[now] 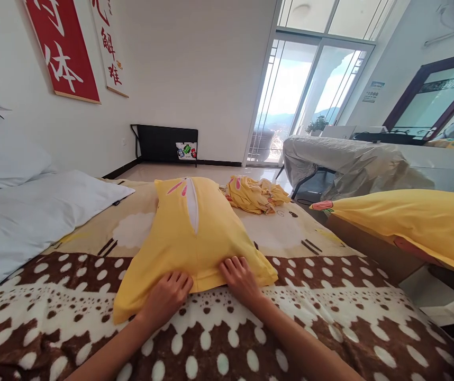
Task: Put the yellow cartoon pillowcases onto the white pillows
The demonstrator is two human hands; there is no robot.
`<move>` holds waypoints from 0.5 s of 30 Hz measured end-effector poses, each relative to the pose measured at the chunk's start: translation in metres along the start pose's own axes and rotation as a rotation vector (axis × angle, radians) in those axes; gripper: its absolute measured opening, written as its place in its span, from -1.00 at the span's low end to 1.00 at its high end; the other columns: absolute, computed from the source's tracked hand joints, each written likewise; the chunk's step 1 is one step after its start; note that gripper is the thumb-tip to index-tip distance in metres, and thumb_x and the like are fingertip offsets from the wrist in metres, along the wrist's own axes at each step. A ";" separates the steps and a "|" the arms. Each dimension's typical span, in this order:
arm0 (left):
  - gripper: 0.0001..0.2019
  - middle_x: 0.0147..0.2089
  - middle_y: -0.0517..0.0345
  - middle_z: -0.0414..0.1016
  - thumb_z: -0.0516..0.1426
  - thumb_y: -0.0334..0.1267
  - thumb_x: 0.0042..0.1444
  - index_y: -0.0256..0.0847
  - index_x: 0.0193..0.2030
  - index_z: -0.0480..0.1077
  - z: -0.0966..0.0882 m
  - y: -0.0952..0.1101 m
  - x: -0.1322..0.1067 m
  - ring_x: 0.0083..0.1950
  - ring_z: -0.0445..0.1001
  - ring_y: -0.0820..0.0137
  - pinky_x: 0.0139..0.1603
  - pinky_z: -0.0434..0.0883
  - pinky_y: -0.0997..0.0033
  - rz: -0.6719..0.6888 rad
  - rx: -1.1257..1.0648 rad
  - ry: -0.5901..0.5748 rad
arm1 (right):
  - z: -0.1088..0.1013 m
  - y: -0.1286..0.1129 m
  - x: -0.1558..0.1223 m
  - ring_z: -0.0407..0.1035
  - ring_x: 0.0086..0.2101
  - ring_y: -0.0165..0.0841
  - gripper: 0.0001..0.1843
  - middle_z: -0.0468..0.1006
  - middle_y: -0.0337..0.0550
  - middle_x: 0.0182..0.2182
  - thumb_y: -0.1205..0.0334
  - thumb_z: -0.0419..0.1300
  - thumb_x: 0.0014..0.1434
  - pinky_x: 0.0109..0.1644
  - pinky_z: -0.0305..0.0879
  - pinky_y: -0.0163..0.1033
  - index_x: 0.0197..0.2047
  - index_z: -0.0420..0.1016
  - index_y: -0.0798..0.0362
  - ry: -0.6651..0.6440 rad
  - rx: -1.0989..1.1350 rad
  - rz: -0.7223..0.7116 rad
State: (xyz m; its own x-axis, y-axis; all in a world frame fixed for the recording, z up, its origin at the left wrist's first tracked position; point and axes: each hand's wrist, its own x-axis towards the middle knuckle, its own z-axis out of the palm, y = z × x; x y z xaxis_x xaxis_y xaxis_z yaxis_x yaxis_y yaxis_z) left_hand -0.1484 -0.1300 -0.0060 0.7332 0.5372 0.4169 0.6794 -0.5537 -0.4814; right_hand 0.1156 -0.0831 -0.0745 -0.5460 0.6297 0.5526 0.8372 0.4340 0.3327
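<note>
A yellow pillow [215,233] lies on the patterned bed in front of me. Down its upper middle runs a slit in the cover, through which a strip of white inner pillow [192,206] shows. Pink printed shapes mark its far edge. My left hand [170,292] is closed on the near edge, left of the centre seam, fingers curled over the cloth. To the right of that seam, my right hand [239,276] grips the same edge with bent fingers. Both thumbs are mostly hidden.
Crumpled yellow fabric [256,194] lies beyond the pillow on the brown-and-cream blanket [207,338]. White pillows [48,211] are at left. Another yellow pillow [413,217] rests at right above a cardboard box [365,243]. A plastic-covered table [342,156] stands farther back.
</note>
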 end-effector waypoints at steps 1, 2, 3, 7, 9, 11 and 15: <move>-0.74 -0.34 0.04 0.42 -0.04 -0.55 0.10 -0.26 -0.17 0.38 -0.003 -0.005 -0.008 -0.32 0.40 0.26 -0.34 0.31 0.31 -0.031 0.010 0.011 | 0.000 0.013 -0.010 0.26 -0.24 -0.21 -0.84 0.42 -0.05 -0.31 0.37 0.05 0.24 -0.11 0.21 -0.05 -0.17 0.43 0.08 0.001 -0.011 0.020; -0.71 -0.33 0.01 0.42 -0.06 -0.56 0.10 -0.27 -0.14 0.39 -0.004 -0.011 -0.019 -0.29 0.40 0.25 -0.33 0.32 0.31 -0.069 0.020 0.017 | -0.001 0.027 -0.020 0.27 -0.23 -0.21 -0.82 0.43 -0.03 -0.29 0.39 0.05 0.23 -0.09 0.21 -0.05 -0.14 0.44 0.09 0.003 -0.023 0.032; -0.69 -0.32 -0.02 0.42 -0.07 -0.56 0.10 -0.27 -0.12 0.40 -0.002 -0.016 -0.030 -0.28 0.40 0.25 -0.32 0.32 0.30 -0.115 0.033 0.018 | -0.003 0.040 -0.029 0.28 -0.21 -0.20 -0.78 0.44 -0.01 -0.26 0.40 0.04 0.23 -0.08 0.21 -0.04 -0.10 0.44 0.10 0.003 -0.038 0.039; -0.67 -0.25 -0.11 0.46 -0.07 -0.55 0.13 -0.28 -0.12 0.44 0.022 -0.035 -0.082 -0.25 0.42 0.20 -0.27 0.33 0.24 -0.240 0.165 -0.003 | -0.021 0.074 -0.055 0.33 -0.25 -0.22 -0.67 0.50 0.03 -0.25 0.49 0.00 0.19 -0.14 0.21 -0.11 -0.02 0.43 0.16 -0.009 -0.115 0.026; -0.66 -0.20 -0.10 0.49 -0.06 -0.58 0.11 -0.28 -0.12 0.46 0.037 -0.039 -0.099 -0.18 0.44 0.18 -0.22 0.34 0.22 -0.176 0.204 -0.009 | -0.030 0.076 -0.056 0.32 -0.38 -0.28 -0.65 0.50 -0.04 -0.38 0.55 -0.02 0.16 -0.23 0.19 -0.17 -0.04 0.44 0.20 0.004 -0.127 -0.037; -0.65 -0.21 -0.06 0.50 -0.04 -0.63 0.07 -0.27 -0.15 0.47 0.043 -0.043 -0.102 -0.17 0.45 0.18 -0.19 0.34 0.22 -0.097 0.197 -0.036 | -0.036 0.070 -0.048 0.30 -0.46 -0.31 -0.64 0.48 -0.10 -0.49 0.59 -0.04 0.13 -0.30 0.15 -0.20 -0.09 0.46 0.21 0.022 -0.113 -0.093; -0.63 -0.36 -0.01 0.46 -0.07 -0.67 0.00 -0.24 -0.32 0.46 0.013 -0.074 -0.064 -0.34 0.41 0.26 -0.28 0.30 0.28 -0.107 0.126 -0.043 | -0.045 0.067 -0.010 0.27 -0.52 -0.32 -0.73 0.45 -0.10 -0.56 0.58 0.00 0.09 -0.38 0.05 -0.22 -0.33 0.46 0.11 0.018 -0.037 0.017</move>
State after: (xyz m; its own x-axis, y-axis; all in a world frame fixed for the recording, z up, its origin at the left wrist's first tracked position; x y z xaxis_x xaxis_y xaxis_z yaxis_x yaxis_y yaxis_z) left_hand -0.2465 -0.1154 -0.0067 0.6531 0.6170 0.4391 0.7428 -0.4092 -0.5299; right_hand 0.1786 -0.0890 -0.0236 -0.5317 0.6250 0.5715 0.8469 0.3994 0.3512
